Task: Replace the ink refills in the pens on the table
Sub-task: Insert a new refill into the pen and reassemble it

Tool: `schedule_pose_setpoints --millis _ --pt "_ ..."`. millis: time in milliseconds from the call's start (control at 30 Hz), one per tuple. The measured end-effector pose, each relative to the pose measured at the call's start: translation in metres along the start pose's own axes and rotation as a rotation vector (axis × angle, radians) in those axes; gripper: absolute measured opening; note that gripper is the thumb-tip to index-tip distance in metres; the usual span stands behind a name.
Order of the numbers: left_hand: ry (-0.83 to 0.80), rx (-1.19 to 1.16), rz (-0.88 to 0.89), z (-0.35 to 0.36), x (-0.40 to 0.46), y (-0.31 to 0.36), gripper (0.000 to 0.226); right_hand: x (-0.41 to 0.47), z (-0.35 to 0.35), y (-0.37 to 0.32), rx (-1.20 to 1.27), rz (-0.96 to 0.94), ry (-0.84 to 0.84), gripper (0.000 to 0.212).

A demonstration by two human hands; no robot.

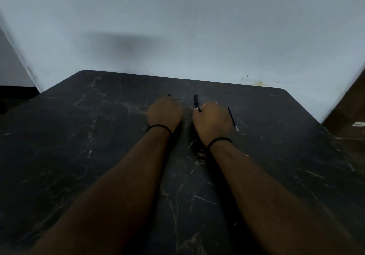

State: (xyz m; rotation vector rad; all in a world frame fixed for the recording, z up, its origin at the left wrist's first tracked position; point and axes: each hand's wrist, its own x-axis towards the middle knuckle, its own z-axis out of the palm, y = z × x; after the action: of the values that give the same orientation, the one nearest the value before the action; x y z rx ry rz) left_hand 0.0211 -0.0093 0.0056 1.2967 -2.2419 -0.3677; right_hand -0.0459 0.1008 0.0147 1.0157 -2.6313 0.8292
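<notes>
On the table (98,136), far side: both hands work close together.
Left hand (165,113): clenched; a dark tip shows beyond it, maybe a pen part.
Right hand (212,121): grasping the black pen barrel (196,101), tilted for refilling.
Refill (233,118): lies just beside the right hand, ready to take.

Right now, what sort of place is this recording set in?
Probably a plain indoor desk in a room corner: a dark marble-patterned table against a bare pale wall, with only pen parts, like a loose refill.

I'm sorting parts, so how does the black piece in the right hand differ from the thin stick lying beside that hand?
The black piece is thicker and gripped in the right hand; the thin stick is slimmer, bluish with a pale tip, and lies loose on the table. Both point away from the person.
</notes>
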Motion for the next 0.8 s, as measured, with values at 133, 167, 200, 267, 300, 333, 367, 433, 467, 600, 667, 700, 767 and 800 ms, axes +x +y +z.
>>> schedule_pose_setpoints --millis 133,167,200,267,300,333,367,433,467,600,667,700,767,800 --pt "0.024 -0.018 0.023 0.002 0.0 -0.001 0.02 0.004 0.009 -0.007 -0.047 0.024 -0.008 0.03" --pt "0.031 -0.02 0.026 0.002 0.001 -0.001 0.022 0.006 0.011 -0.009 -0.043 0.033 -0.013 0.03" --pt "0.039 -0.018 0.031 0.003 0.002 -0.002 0.024 0.008 0.014 -0.01 -0.041 0.039 -0.017 0.03" --pt "0.049 -0.025 0.04 0.004 0.002 -0.002 0.024 0.01 0.017 -0.012 -0.036 0.043 -0.019 0.029" --pt "0.048 -0.031 0.043 0.004 0.002 -0.003 0.02 0.011 0.018 -0.012 -0.029 0.04 -0.017 0.028" --pt "0.041 -0.033 0.042 0.004 0.002 -0.003 0.017 0.011 0.019 -0.012 -0.026 0.031 -0.013 0.027" --pt "0.035 -0.031 0.038 0.004 0.002 -0.002 0.016 0.011 0.02 -0.011 -0.03 0.019 -0.008 0.027" --pt "0.022 -0.029 0.026 0.003 0.002 -0.001 0.015 0.011 0.021 -0.01 -0.028 0.002 -0.007 0.027" --pt "0.021 -0.029 0.024 0.003 0.002 -0.001 0.016 0.011 0.021 -0.009 -0.018 -0.001 -0.013 0.028" --pt "0.025 -0.015 0.022 0.003 0.002 -0.001 0.019 0.01 0.017 -0.008 0.087 0.023 0.03 0.033" --pt "0.025 -0.015 0.002 0.003 0.002 0.0 0.025 0.007 0.012 -0.006 0.185 0.047 0.107 0.028" --pt "0.029 -0.026 -0.008 0.002 0.003 0.0 0.027 0.006 0.009 -0.004 0.24 0.055 0.137 0.027" --pt "0.07 -0.091 0.003 0.001 0.003 0.001 0.027 0.004 0.005 0.002 0.34 0.058 0.189 0.027" --pt "0.111 -0.153 0.03 0.0 0.002 0.001 0.025 0.004 0.004 0.006 0.39 0.059 0.218 0.027"
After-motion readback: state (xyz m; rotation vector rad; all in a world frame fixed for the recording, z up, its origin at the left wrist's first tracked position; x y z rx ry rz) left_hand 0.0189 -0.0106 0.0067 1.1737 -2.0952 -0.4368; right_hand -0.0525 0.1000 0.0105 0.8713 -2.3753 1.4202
